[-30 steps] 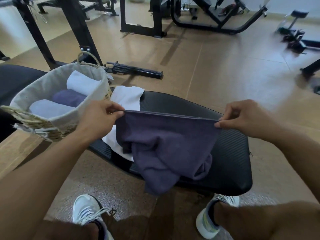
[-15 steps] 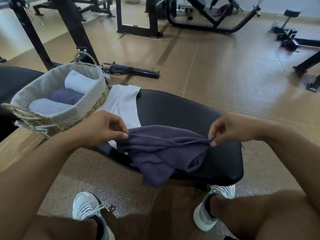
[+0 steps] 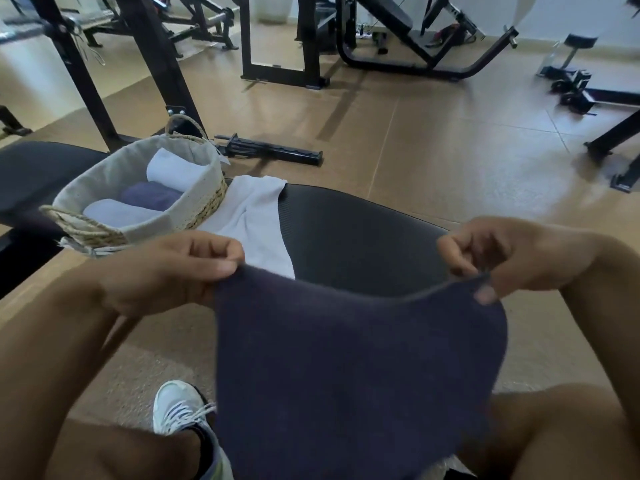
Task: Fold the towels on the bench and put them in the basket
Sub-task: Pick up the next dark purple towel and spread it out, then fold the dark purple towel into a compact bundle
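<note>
Holding the dark towel point(image 3: 356, 368) by its top corners, the left hand point(image 3: 173, 271) and right hand point(image 3: 498, 258) each pinch an edge with curled fingers, so the cloth hangs flat in front of the worktop point(image 3: 346, 237), presumably to square it for folding. A white towel point(image 3: 252, 216) lies unfolded on the worktop beside the basket point(image 3: 204, 206) (three rolled towels already inside).

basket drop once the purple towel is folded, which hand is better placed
Left, probably. The basket sits on the left end of the bench, just beyond the left hand. The right hand pinches the purple towel's other corner and would have to cross over.
</note>
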Tool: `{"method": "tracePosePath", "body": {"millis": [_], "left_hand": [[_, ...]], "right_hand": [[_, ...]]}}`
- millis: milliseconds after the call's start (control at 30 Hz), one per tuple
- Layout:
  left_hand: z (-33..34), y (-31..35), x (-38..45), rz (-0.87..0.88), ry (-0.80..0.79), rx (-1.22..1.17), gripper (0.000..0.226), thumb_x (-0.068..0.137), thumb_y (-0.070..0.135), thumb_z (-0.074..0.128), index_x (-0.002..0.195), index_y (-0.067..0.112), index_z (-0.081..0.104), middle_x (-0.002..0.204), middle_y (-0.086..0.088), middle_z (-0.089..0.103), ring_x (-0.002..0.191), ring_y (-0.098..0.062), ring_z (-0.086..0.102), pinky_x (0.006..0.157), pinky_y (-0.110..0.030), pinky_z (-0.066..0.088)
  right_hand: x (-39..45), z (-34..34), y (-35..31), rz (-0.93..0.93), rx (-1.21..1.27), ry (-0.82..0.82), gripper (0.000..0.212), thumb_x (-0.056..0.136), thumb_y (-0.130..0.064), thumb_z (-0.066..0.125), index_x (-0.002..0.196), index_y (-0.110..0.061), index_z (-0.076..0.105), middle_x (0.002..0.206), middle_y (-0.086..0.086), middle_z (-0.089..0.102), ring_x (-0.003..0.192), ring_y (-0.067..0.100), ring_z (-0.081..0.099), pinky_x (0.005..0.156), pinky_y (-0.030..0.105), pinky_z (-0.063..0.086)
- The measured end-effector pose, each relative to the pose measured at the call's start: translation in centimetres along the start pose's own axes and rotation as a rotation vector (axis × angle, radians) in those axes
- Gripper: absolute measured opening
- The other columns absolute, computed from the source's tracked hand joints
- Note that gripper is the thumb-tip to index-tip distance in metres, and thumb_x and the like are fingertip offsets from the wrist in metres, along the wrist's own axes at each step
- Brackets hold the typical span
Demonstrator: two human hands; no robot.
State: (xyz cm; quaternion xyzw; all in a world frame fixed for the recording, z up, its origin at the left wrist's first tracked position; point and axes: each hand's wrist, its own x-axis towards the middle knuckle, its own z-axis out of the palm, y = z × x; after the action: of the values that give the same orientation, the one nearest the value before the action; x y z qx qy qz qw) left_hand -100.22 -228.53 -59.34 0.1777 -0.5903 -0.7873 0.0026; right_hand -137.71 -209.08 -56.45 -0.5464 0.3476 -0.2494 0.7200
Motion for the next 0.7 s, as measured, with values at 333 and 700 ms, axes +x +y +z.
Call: {"method": "tracePosePath", "body": {"millis": [333,700], "left_hand": [[-3.1,-2.9,8.0,-0.008,0.831,0.398,0.008,0.09,0.003,0.072,0.092,-0.002,0.066,0.089,-0.024,0.076,0.069,-0.027,0.076,0.064,-0.032,0.064],[-3.5,-4.7,12.0,-0.021,0.755,1.09,0.031,0.081,0.041,0.08,0.106,0.028,0.069,0.104,0.009,0.067,0.093,-0.011,0.062,0.077,-0.027,0.046]], "right_hand": [[2.6,-6.0,5.8,0.382,-0.44,1.201,0.007,0.088,-0.009,0.077,0.087,-0.011,0.07,0.076,0.007,0.063,0.073,0.022,0.063,0.061,0.031,0.059],[3.7,-7.6,6.4,0.502,-0.584,1.229,0.011,0.089,-0.021,0.078,0.079,-0.021,0.072,0.084,0.007,0.068,0.08,0.026,0.066,0.076,0.046,0.062]]}}
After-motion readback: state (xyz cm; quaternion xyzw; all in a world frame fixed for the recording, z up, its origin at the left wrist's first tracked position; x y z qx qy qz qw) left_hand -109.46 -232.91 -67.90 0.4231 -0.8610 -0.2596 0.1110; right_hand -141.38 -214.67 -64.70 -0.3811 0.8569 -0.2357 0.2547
